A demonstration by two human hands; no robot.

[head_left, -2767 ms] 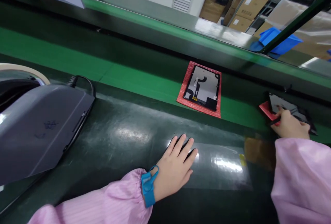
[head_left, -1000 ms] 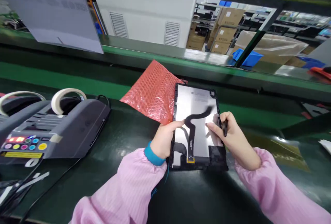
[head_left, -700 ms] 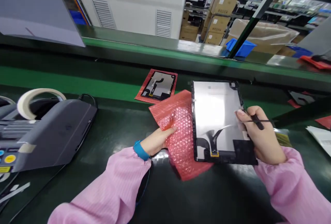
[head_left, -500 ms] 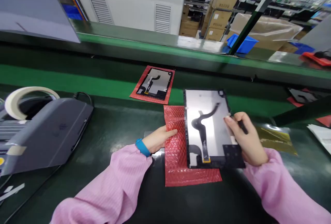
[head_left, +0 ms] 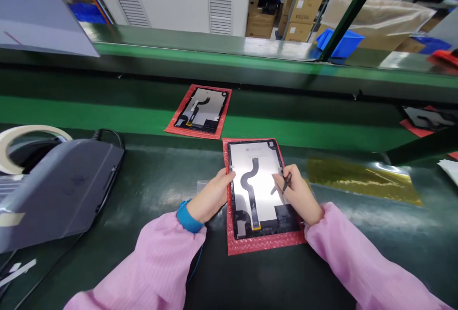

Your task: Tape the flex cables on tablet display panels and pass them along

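Here's the thin, silver-backed, black-edged display panel [head_left: 266, 191] on a red bubble-wrap sheet [head_left: 265, 243] above the dark green bench [head_left: 161, 169]: probably light, stiff, fragile, best held by its rims. Left hand [head_left: 212, 196] pinches the left edge, thumb uppermost; right hand [head_left: 300, 196], angled inward, clasps a slim black tool [head_left: 286, 183].

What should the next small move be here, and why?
Perhaps the right hand should ease off, lifting its dark tool clear, while the left hand steadies the panel. The panel lies over the red bubble sheet, the left thumb is at the panel's left edge, and the tool is close to its right edge.
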